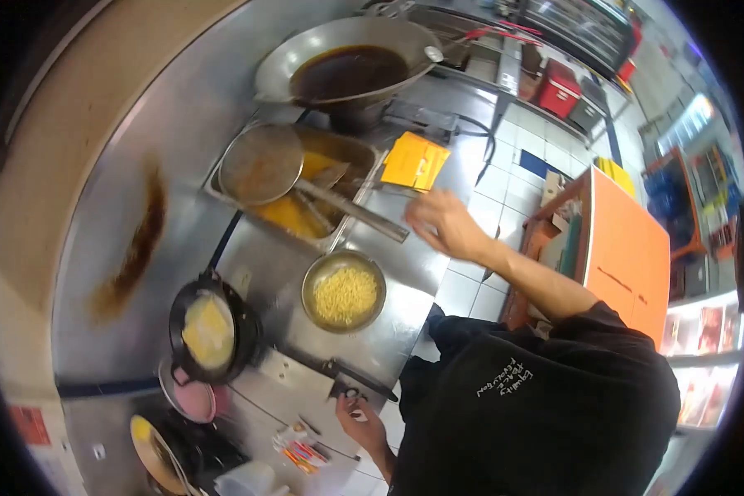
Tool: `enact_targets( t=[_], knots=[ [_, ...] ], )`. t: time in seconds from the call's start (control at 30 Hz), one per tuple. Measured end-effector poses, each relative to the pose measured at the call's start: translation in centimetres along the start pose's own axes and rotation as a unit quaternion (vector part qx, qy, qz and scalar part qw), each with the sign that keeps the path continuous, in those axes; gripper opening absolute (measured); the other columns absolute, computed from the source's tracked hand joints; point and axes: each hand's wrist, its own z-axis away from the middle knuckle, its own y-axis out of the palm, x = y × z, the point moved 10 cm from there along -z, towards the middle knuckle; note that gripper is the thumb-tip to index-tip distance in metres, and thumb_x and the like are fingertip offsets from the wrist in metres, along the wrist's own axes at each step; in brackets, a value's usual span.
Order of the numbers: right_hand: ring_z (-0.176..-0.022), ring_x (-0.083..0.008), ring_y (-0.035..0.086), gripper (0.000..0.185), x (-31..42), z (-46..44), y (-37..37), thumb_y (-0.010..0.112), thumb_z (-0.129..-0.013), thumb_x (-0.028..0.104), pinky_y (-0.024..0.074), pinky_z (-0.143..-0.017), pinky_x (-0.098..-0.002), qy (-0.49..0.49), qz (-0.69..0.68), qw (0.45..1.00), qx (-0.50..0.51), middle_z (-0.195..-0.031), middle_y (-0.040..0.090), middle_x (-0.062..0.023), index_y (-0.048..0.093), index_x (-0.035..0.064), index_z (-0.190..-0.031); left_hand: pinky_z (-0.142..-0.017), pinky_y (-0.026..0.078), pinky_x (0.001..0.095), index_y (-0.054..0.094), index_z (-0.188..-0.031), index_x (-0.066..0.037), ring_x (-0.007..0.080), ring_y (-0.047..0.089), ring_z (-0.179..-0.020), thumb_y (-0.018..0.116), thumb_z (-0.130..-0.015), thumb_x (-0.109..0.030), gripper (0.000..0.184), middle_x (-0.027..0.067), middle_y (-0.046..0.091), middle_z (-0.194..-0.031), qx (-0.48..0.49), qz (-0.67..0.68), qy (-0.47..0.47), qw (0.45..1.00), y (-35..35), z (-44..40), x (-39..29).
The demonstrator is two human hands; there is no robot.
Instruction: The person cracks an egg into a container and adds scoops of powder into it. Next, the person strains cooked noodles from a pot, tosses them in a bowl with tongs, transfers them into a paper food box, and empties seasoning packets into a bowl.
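My left hand [362, 420] is at the front of the stove, its fingers closed around a stove knob [352, 393]. My right hand [448, 225] hovers, slightly blurred, just off the end of a long-handled strainer [260, 165]; its fingers are loosely bent and nothing shows in them. That strainer rests across a rectangular metal fryer tub [339, 240] of yellowish oil, with another utensil in it. Beside the tub stands a metal bowl [378, 306] of cooked noodles [345, 294]. A black pan [177, 331] on the burner holds something pale yellow, apparently egg [208, 332].
A large wok [273, 74] of dark liquid stands at the far end. Yellow packets [415, 161] lie near the counter edge. Beyond my left hand are a pink bowl [193, 399], another pan [150, 450] and small packets [301, 446]. An orange cabinet [628, 256] stands behind me.
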Motion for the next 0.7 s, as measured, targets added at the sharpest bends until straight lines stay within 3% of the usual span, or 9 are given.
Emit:
enact_targets(
  t=[0.13,0.27,0.33,0.4,0.5,0.53,0.6,0.67,0.7],
  knots=[
    [-0.083,-0.0350,0.065,0.027,-1.6,10.1,0.1,0.070,-0.104,0.025,0.0496,-0.076,-0.0469,0.033,0.016,0.993,0.109,-0.086,0.065,-0.0146,0.069,0.0062,-0.084,-0.077,0.050,0.0348,0.058,-0.142,0.003,0.0221,0.068,-0.090,0.071,-0.099,-0.006,0.045,0.0127,0.072,-0.109,0.117,0.040,0.011,0.992,5.8,-1.5,-4.7],
    [-0.080,-0.0399,0.068,0.031,-10.2,17.8,-3.7,0.070,-0.103,0.025,0.0538,-0.076,-0.0489,0.184,0.009,0.981,0.058,-0.086,0.069,-0.0159,0.070,0.0032,-0.081,-0.072,0.050,0.0314,0.060,-0.140,0.003,0.0173,0.068,-0.087,0.072,-0.099,-0.007,0.043,0.0111,0.073,-0.107,0.171,0.069,0.081,0.979,11.5,-2.5,-10.7],
    [-0.081,-0.0423,0.070,0.028,-16.5,20.0,-6.4,0.072,-0.102,0.026,0.0570,-0.074,-0.0480,0.291,-0.021,0.956,0.036,-0.091,0.073,-0.0167,0.073,0.0014,-0.090,-0.074,0.052,0.0303,0.060,-0.139,0.003,0.0159,0.068,-0.086,0.073,-0.099,-0.007,0.043,0.0085,0.074,-0.106,0.229,0.026,0.027,0.973,15.4,-1.9,-10.3],
    [-0.075,-0.0378,0.070,0.025,-23.6,17.9,-10.5,0.074,-0.102,0.027,0.0567,-0.069,-0.0454,0.287,0.043,0.957,0.005,-0.086,0.072,-0.0168,0.074,0.0027,-0.093,-0.072,0.054,0.0288,0.061,-0.137,0.002,0.0161,0.069,-0.082,0.074,-0.098,-0.007,0.042,0.0070,0.075,-0.102,0.245,0.008,0.018,0.969,19.1,-1.4,-10.8],
    [-0.066,-0.0273,0.068,0.019,-36.3,9.1,-19.1,0.074,-0.102,0.022,0.0533,-0.063,-0.0392,0.232,0.039,0.959,-0.160,-0.085,0.072,-0.0162,0.072,0.0032,-0.098,-0.066,0.052,0.0287,0.061,-0.136,0.003,0.0160,0.071,-0.079,0.075,-0.098,-0.008,0.042,0.0069,0.075,-0.097,0.234,0.022,0.044,0.971,24.7,-1.1,-12.5],
    [-0.066,-0.0240,0.066,0.018,-42.3,6.3,-21.5,0.074,-0.102,0.021,0.0516,-0.063,-0.0371,0.271,0.038,0.947,-0.169,-0.084,0.072,-0.0159,0.072,0.0031,-0.105,-0.065,0.053,0.0293,0.062,-0.136,0.001,0.0169,0.072,-0.078,0.075,-0.098,-0.009,0.042,0.0076,0.075,-0.096,0.237,-0.012,0.025,0.971,27.0,-1.0,-12.3],
    [-0.068,-0.0195,0.065,0.021,-52.9,-0.6,-26.7,0.074,-0.102,0.022,0.0513,-0.066,-0.0349,0.182,0.017,0.935,-0.304,-0.083,0.074,-0.0127,0.073,0.0029,-0.111,-0.065,0.054,0.0300,0.062,-0.136,0.000,0.0179,0.073,-0.077,0.075,-0.098,-0.010,0.041,0.0083,0.075,-0.095,0.230,-0.055,0.001,0.972,31.1,-1.0,-13.0],
    [-0.075,-0.0212,0.071,0.021,-62.8,-7.4,-31.1,0.074,-0.101,0.020,0.0541,-0.071,-0.0358,0.122,0.075,0.911,-0.387,-0.087,0.076,-0.0131,0.072,0.0014,-0.111,-0.072,0.059,0.0366,0.061,-0.137,-0.003,0.0254,0.074,-0.082,0.073,-0.100,-0.014,0.040,0.0149,0.076,-0.104,0.169,-0.090,-0.117,0.974,34.0,-0.9,-12.5],
    [-0.075,-0.0111,0.065,0.020,-68.5,-10.8,-31.8,0.073,-0.104,0.020,0.0517,-0.070,-0.0298,0.122,0.045,0.911,-0.392,-0.085,0.072,-0.0068,0.072,0.0010,-0.109,-0.072,0.059,0.0366,0.061,-0.137,-0.003,0.0254,0.074,-0.082,0.073,-0.100,-0.014,0.040,0.0149,0.076,-0.104,0.161,-0.100,-0.127,0.974,35.4,-1.0,-13.4]
  ],
)
